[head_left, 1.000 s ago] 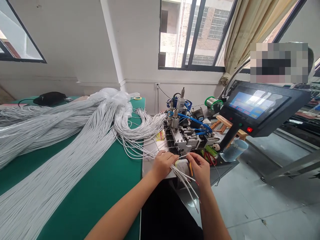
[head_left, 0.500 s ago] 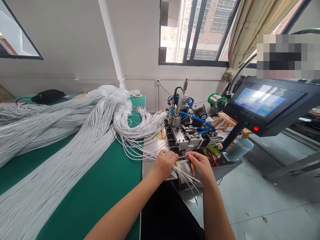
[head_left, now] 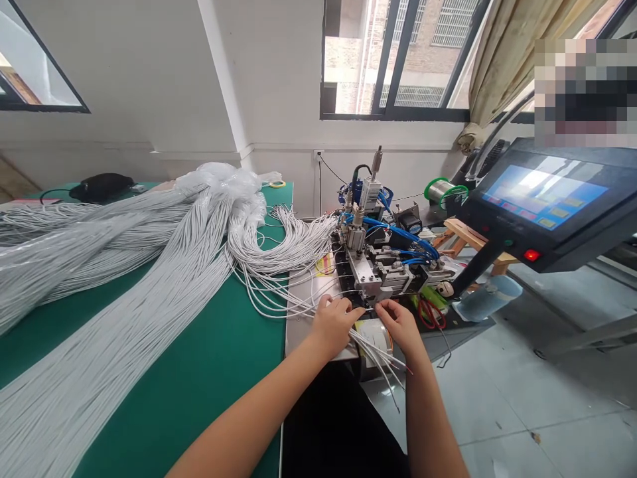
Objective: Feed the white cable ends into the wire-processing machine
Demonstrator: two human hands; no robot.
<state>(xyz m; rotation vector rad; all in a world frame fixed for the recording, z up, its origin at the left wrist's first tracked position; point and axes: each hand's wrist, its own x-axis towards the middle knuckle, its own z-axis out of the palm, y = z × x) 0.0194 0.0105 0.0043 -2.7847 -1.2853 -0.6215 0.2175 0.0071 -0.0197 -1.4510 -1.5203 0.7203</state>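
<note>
My left hand point(head_left: 336, 326) is closed around several thin white cables point(head_left: 369, 344), whose free ends stick out below it to the right. Its thumb and forefinger reach towards the front of a small bench machine point(head_left: 367, 269) with metal cylinders and blue air hoses. Just to the right, my right hand point(head_left: 399, 324) pinches with thumb and forefinger at the tip of one white cable, close against the machine's front edge. The fingers mostly cover that tip. Leftward, the held cables run back to a curved bundle of white cables point(head_left: 283, 255).
Long bundles of white cable point(head_left: 164, 292), partly under clear plastic, lie across the green table point(head_left: 213, 378). To the right stand a touchscreen panel point(head_left: 547, 199), a green spool of wire point(head_left: 442, 191) and a translucent blue tub point(head_left: 490, 299). A blurred-out person is behind the panel.
The view has shifted slightly. My left thumb and forefinger have stretched forward to the right, and both hands are nearer to each other at the machine's front.
</note>
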